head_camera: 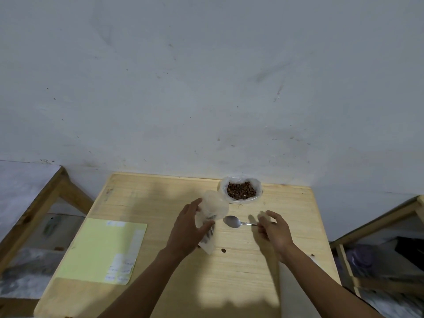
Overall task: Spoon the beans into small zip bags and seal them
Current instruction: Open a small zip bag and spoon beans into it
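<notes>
A pale green sheet lies left on the wooden table, the brown beans in their plastic-lined bowl at the far edge. Left hand grips a clear zip bag (blurred, crumpled), while right hand pinches the spoon by its handle, bowl empty, just beside the bag.

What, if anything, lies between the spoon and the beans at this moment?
Nothing visible. The right hand pinches the spoon by its handle, its bowl low over the table. Only bare wood lies between it and the beans. The left hand holds the zip bag off to the side.
</notes>
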